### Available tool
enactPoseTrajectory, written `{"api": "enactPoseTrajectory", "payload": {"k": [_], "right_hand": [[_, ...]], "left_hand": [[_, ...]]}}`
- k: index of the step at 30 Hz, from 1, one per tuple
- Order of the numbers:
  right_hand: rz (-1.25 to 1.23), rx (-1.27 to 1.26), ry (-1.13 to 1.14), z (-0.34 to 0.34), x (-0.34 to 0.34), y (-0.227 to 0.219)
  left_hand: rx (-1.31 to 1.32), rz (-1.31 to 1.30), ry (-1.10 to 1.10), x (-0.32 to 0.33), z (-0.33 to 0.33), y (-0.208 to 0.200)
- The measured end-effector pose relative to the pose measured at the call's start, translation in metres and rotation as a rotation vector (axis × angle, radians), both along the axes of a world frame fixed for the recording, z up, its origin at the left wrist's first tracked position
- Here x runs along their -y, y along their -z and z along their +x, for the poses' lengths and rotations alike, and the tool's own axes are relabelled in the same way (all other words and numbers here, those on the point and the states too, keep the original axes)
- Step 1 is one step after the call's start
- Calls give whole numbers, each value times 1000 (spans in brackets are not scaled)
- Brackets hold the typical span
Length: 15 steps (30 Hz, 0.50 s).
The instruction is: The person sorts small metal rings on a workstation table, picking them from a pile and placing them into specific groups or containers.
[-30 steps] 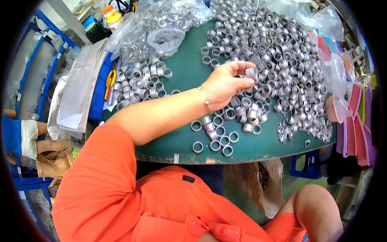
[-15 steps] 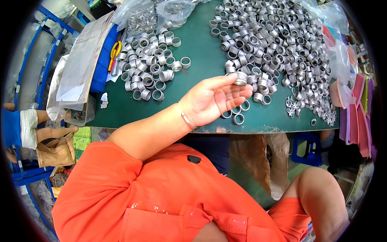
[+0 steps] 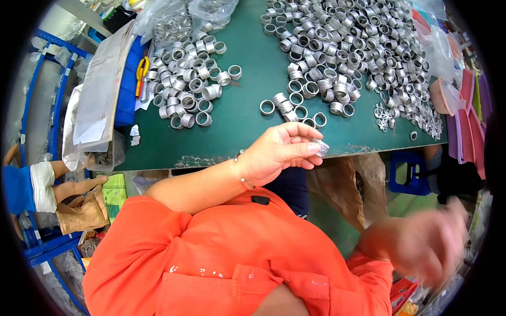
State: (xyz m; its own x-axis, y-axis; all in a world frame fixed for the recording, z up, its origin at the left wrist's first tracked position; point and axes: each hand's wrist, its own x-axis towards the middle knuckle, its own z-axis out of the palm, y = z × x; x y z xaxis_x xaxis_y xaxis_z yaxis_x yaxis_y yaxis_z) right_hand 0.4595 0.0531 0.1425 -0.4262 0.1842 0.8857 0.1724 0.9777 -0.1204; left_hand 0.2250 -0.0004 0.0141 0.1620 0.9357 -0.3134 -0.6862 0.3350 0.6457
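My left hand (image 3: pixel 279 150), with a thin bracelet at the wrist, is closed around a silver metal ring (image 3: pixel 321 148), pinched between thumb and fingers at the table's front edge. The ring's outer band looks textured. Several loose rings (image 3: pixel 300 112) lie on the green table just beyond my fingertips. Off the table at the lower right, my right hand (image 3: pixel 429 245) is smeared by motion, so its fingers cannot be made out. A large heap of similar rings (image 3: pixel 337 47) covers the back right. A smaller pile of rings (image 3: pixel 185 84) sits to the left.
Clear plastic bags (image 3: pixel 174 23) of metal parts stand behind the left pile. Yellow-handled pliers (image 3: pixel 141 71) rest by a blue bin (image 3: pixel 128 89). Tiny metal pieces (image 3: pixel 383 117) lie near the right edge, by a pink container (image 3: pixel 441 96). A blue stool (image 3: pixel 408 174) stands below.
My left hand has drawn back toward me with the ring, its fingers curling from an outstretched pose. My right hand has come into view at the lower right, moving fast.
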Motion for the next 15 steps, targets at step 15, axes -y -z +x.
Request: {"api": "enactPoseTrajectory", "payload": {"k": [15], "right_hand": [[-1211, -429, 75, -14, 39, 241]], "left_hand": [[-274, 144, 69, 5, 29, 27]]}}
